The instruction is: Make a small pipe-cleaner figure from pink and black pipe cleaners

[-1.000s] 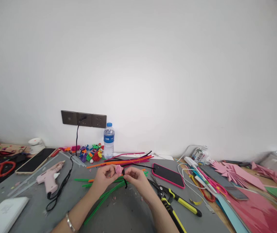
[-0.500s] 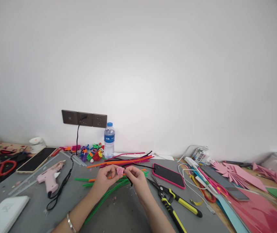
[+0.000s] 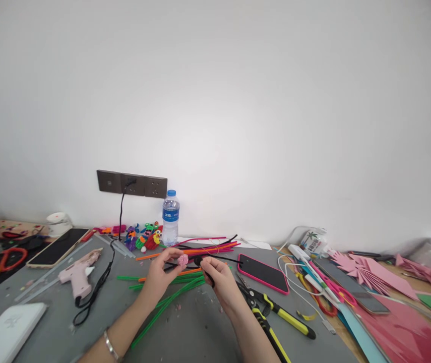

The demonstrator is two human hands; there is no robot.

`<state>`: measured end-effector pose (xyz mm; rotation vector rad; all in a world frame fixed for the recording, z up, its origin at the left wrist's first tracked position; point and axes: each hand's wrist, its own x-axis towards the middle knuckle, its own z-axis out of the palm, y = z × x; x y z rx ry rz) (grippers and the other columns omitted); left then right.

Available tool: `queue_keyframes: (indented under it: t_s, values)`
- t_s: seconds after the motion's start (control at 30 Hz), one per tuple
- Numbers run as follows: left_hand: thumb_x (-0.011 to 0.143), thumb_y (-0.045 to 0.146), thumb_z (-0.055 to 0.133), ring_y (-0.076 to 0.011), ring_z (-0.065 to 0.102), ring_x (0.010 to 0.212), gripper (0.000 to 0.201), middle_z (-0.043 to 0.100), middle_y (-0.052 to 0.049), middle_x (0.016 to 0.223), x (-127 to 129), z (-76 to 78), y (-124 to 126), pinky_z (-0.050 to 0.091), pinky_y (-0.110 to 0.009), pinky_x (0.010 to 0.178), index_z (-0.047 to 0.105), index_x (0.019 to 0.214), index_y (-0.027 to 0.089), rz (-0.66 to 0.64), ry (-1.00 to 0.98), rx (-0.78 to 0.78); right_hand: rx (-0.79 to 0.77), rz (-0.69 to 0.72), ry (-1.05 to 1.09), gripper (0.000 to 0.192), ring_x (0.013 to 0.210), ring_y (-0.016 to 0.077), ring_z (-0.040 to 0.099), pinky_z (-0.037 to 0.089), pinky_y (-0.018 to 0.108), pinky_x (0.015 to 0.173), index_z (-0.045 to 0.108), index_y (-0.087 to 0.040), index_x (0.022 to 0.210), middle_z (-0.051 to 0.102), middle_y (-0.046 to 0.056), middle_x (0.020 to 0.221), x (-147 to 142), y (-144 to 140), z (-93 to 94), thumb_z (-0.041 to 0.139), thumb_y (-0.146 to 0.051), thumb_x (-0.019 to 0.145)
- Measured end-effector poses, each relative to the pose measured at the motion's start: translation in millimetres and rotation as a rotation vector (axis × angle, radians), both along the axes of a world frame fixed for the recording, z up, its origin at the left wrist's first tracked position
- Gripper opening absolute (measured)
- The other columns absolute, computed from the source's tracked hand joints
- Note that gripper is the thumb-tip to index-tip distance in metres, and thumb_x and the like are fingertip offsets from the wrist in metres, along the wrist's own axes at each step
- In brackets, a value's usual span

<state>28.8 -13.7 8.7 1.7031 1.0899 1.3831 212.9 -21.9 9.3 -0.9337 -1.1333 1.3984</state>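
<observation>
In front of bottle [image 3: 170, 216], left hand [image 3: 158, 275], part-open, pinches pink piece [image 3: 183, 260]; right hand [image 3: 222, 280], nearly closed, pinches black coil [image 3: 197, 260].

From the near side of the gray desk mat [image 3: 188, 333], one head-worn view looks forward and down over it at close range, facing the white wall [image 3: 215, 126] behind it.
</observation>
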Motion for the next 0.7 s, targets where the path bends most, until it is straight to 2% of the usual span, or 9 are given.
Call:
queue_keyframes:
  t_s: [0.13,0.4,0.5,0.7]
  values:
    - [0.077,0.025,0.066,-0.0213,0.066,0.084,0.010,0.073,-0.005,0.086,-0.6,-0.9,1.8,0.052,-0.031,0.078,0.068,0.086,0.019,0.025,0.081,0.040,-0.024,0.044,0.005,0.040,0.047,0.0075,0.025,0.015,0.025,0.049,0.050,-0.018,0.057,0.037,-0.008,0.048,-5.9,-4.9,5.7,0.074,-0.049,0.067]
    - [0.076,0.025,0.065,-0.0213,0.066,0.083,0.010,0.072,-0.005,0.085,2.1,2.5,-0.1,0.052,-0.032,0.078,0.067,0.083,0.019,0.014,0.055,0.032,-0.043,0.065,0.000,0.038,0.047,0.0077,0.026,0.016,0.025,0.049,0.053,-0.017,0.060,0.039,-0.007,0.049,-11.0,-8.5,6.0,0.073,-0.048,0.068]
    - [0.074,0.030,0.068,-0.0214,0.066,0.082,0.014,0.071,-0.004,0.083,2.1,4.6,-0.7,0.052,-0.031,0.077,0.064,0.082,0.019,-0.024,-0.052,-0.072,-0.030,0.042,0.019,0.038,0.048,0.0078,0.027,0.017,0.025,0.049,0.053,-0.018,0.061,0.039,-0.007,0.050,-10.1,-7.0,4.8,0.073,-0.049,0.068]
    - [0.070,0.038,0.075,-0.0258,0.063,0.105,0.030,0.073,-0.008,0.102,4.5,6.9,-5.0,0.049,-0.035,0.092,0.065,0.090,0.018,-0.284,-0.282,-0.364,0.022,-0.087,-0.037,0.041,0.046,0.0078,0.025,0.015,0.025,0.048,0.056,-0.017,0.065,0.038,-0.007,0.049,-3.3,-0.6,-0.7,0.072,-0.055,0.067]
